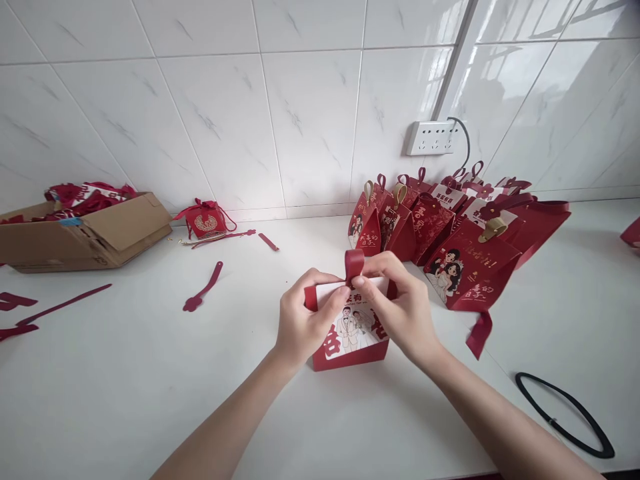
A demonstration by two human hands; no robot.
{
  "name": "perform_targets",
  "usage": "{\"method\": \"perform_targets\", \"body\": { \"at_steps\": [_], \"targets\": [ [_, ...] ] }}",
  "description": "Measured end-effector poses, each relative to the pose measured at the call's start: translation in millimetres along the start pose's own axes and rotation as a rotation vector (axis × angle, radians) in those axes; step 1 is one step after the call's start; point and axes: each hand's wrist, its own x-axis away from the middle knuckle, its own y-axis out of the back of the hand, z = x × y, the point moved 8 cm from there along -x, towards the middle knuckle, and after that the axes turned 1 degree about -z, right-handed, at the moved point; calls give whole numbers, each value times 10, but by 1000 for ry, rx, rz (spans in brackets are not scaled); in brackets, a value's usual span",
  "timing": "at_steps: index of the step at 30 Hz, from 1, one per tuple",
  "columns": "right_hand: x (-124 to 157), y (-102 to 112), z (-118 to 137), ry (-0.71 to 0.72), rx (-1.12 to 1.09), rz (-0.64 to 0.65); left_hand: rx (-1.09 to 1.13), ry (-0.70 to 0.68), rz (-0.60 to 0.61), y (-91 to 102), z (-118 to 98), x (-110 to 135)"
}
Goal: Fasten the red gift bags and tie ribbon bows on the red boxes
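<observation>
A small red gift box (350,343) with a white panel showing a drawn couple stands on the white counter (125,387) in front of me. My left hand (305,320) pinches the box's top edge from the left. My right hand (400,307) pinches it from the right. Between the fingertips of both hands a red ribbon loop (354,263) sticks up from the top of the box. Both hands are closed on the box top and ribbon.
Several finished red gift boxes (450,233) crowd the back right by the tiled wall. A cardboard box (85,233) of red pieces sits at the left. Loose red strips (203,290) lie on the counter. A black ring (565,413) lies at right, and a socket (433,138) is on the wall.
</observation>
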Motion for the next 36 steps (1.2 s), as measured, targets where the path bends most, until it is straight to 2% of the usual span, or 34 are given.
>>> {"method": "perform_targets", "body": {
  "at_steps": [2, 3, 4, 5, 6, 8, 10, 11, 13, 15, 17, 18, 22, 24, 36],
  "targets": [
    [65, 80, 53, 88, 132, -168, -76, -110, -183, 133, -57, 32],
    [97, 76, 90, 137, 189, -199, -111, -162, -269, 193, -82, 59],
    [120, 31, 119, 175, 223, -169, -139, -199, -314, 222, -95, 85],
    [132, -49, 129, 194, 228, -83, -152, -221, -298, 207, -93, 99],
    [143, -145, 119, 185, 201, 35, -143, -224, -229, 156, -77, 106],
    [163, -279, 65, 110, 89, 224, -72, -215, -24, 1, -38, 139],
    [147, -287, -35, -20, -12, 269, 44, -227, 139, -112, -33, 197],
    [129, -264, -97, -88, -44, 261, 94, -244, 178, -129, -40, 216],
    [86, -206, -216, -200, -76, 228, 104, -274, 141, -66, -41, 200],
    [47, -155, -287, -250, -98, 192, 11, -271, -37, 109, -12, 128],
    [24, -125, -307, -261, -126, 161, -62, -195, -189, 268, 49, 49],
    [24, -122, -308, -268, -143, 151, -39, -112, -189, 287, 109, 8],
    [45, -133, -286, -293, -164, 149, 255, 370, 100, 33, 404, 7],
    [46, -125, -292, -313, -151, 144, 341, 488, 140, -37, 440, 57],
    [42, -125, -402, -448, -180, 98, 260, 492, 127, -42, 432, 48]
  ]
}}
